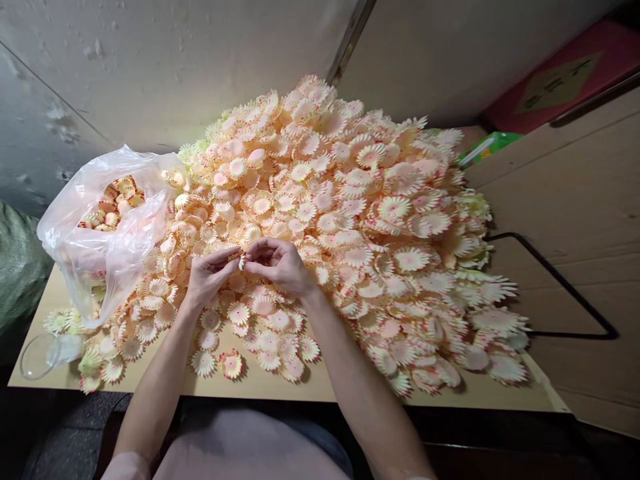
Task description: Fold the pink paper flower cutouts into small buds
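Head view: both hands are at work over the table, close together at the near side of a large pile of frilled pale discs with red-tinted edges. Left hand: grip pinching a small pale piece between thumb and fingertips. Right hand: grip pinching the same piece from its other side, thumb below. Piece is held just above the pile, between the two sets of fingertips, mostly covered; its exact shape cannot be told.

Left of the pile: an open clear bag, touching the discs, with smaller curled pieces inside, red and cream. Near left corner: a clear cup; cannot tell if upright or tipped. Near edge: one redder disc, apart from the main pile, beside a paler disc. Right side: cardboard with a bent black rod before it.
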`<action>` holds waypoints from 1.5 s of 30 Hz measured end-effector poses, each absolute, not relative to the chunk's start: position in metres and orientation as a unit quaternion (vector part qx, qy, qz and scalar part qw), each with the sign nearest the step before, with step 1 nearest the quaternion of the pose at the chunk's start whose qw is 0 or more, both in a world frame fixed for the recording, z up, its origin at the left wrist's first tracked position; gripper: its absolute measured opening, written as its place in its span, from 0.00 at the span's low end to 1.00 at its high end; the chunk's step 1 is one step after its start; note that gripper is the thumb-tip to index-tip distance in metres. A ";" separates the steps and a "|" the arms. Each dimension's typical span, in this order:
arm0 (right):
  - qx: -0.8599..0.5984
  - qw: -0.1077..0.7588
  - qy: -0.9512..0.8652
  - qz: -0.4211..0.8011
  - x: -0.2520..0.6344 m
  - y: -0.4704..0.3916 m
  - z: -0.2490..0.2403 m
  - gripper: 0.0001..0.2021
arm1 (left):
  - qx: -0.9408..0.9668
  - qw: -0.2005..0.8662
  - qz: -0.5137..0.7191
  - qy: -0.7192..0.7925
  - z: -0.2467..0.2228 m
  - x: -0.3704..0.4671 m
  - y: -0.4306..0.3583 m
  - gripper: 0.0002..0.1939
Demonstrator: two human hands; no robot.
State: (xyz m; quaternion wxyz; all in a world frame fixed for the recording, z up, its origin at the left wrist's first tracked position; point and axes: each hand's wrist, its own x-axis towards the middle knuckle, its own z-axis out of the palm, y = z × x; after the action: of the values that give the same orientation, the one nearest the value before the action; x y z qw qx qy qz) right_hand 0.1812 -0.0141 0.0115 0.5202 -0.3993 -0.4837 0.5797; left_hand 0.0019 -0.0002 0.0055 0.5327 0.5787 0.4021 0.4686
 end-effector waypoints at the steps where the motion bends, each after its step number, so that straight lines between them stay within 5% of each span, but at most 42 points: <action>1: -0.402 0.520 -0.485 0.577 0.182 -0.014 0.012 0.15 | 0.579 0.528 0.469 0.408 0.007 0.002 -0.001 0.19; 9: -0.375 0.534 -0.463 0.600 0.187 -0.016 0.019 0.14 | 0.571 0.504 0.495 0.419 0.008 -0.003 0.000 0.07; 20: -0.383 0.528 -0.487 0.580 0.183 -0.016 0.014 0.14 | 0.607 0.501 0.453 0.418 0.009 -0.002 -0.001 0.11; 26: -0.388 0.563 -0.510 0.522 0.188 -0.013 0.015 0.04 | 0.601 0.481 0.478 0.424 0.007 -0.004 0.000 0.10; 36: -0.447 0.485 -0.602 0.450 0.184 -0.018 0.020 0.05 | 0.653 0.398 0.495 0.411 0.012 0.002 0.000 0.09; 45: -0.484 0.541 -0.596 0.342 0.181 -0.014 0.006 0.04 | 0.651 0.374 0.526 0.400 0.000 0.003 0.001 0.08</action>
State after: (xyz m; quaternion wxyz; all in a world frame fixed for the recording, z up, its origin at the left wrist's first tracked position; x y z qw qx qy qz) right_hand 0.1805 -0.0139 0.0057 0.5413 -0.4844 -0.5959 0.3424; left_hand 0.0030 0.0008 0.0004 0.3737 0.6505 0.4002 0.5263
